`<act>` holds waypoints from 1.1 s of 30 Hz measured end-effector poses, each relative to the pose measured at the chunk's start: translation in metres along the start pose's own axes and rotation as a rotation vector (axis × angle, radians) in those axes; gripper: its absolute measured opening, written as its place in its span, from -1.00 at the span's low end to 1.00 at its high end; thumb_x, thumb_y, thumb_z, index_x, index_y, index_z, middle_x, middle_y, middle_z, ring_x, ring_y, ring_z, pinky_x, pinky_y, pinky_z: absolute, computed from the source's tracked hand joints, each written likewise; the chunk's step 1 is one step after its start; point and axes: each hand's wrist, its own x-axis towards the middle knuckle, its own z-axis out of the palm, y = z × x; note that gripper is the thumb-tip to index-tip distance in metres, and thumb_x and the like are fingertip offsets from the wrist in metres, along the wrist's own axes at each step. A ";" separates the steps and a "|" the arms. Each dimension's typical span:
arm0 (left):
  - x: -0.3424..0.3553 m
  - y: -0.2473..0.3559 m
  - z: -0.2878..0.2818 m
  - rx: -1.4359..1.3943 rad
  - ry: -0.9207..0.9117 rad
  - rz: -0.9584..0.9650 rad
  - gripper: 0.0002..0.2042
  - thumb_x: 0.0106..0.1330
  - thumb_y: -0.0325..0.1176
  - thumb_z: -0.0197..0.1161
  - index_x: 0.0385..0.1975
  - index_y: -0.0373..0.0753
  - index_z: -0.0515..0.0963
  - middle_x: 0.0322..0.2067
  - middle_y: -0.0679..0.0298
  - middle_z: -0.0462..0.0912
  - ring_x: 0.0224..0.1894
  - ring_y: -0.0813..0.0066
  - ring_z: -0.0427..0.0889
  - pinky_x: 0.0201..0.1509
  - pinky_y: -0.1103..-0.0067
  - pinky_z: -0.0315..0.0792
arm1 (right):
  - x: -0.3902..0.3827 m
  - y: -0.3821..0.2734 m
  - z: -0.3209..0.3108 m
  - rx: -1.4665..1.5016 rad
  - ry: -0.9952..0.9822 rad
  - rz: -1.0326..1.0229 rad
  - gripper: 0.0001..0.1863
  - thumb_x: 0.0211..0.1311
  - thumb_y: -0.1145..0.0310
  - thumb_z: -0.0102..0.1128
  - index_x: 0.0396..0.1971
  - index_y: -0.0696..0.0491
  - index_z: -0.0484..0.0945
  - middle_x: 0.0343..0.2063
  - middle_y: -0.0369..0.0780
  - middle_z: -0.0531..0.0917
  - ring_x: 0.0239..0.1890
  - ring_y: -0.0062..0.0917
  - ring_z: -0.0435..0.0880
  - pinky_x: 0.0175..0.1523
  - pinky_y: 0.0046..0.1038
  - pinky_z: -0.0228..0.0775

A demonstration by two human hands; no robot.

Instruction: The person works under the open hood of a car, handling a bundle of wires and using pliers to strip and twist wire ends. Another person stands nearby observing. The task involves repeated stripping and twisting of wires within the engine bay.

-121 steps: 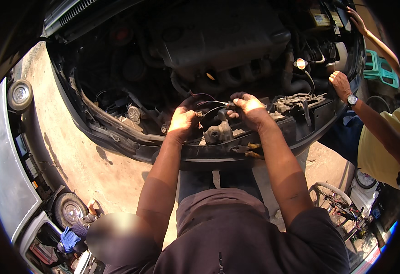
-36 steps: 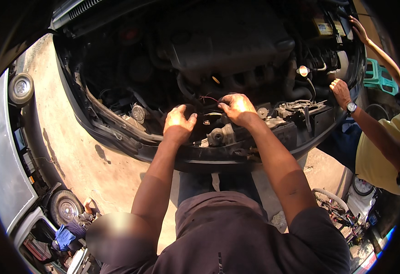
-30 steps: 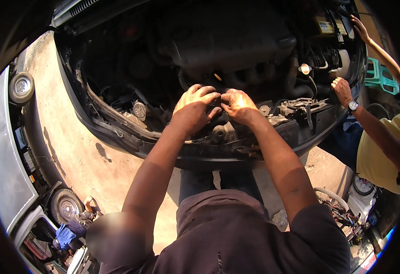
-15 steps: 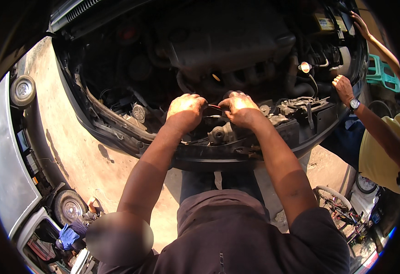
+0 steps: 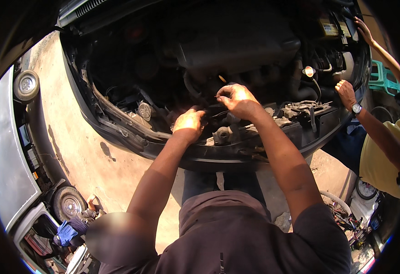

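Note:
Over the front of an open engine bay, my left hand (image 5: 189,125) has its thumb and fingers closed, and shadow hides what is between them. Up and to the right of it, my right hand (image 5: 239,102) pinches thumb against fingers. A tiny reddish bit, seemingly the tip of a thin wire (image 5: 217,97), shows at its fingertips. Dark parts fill the gap between the hands. Just below sits a round-ended metal part (image 5: 222,135) near the front panel. The yellow dipstick handle (image 5: 222,79) stands beyond my right hand, in front of the dark engine cover (image 5: 241,50).
The car's front bumper (image 5: 209,163) lies below my forearms. At the right, another person's hand (image 5: 346,94) with a watch rests by the bay's edge, and a further hand (image 5: 363,31) touches the far corner. A green plastic stool (image 5: 383,78) stands behind; a vehicle (image 5: 8,155) is at left.
My hands have come apart: the right rose farther into the bay, the left dropped slightly. The red wire that stretched between them no longer shows there. The view has shifted a little.

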 end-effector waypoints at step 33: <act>0.033 -0.003 0.045 -0.625 0.345 -0.179 -0.78 0.37 -0.36 0.42 -0.12 -0.38 0.77 -0.26 0.01 0.85 -0.24 0.24 0.82 -0.04 0.39 0.62 | 0.013 0.006 0.028 0.064 -0.382 0.208 -0.74 0.35 0.45 0.28 0.00 0.11 0.74 -0.09 0.00 0.81 -0.02 -0.18 0.79 0.10 -0.24 0.61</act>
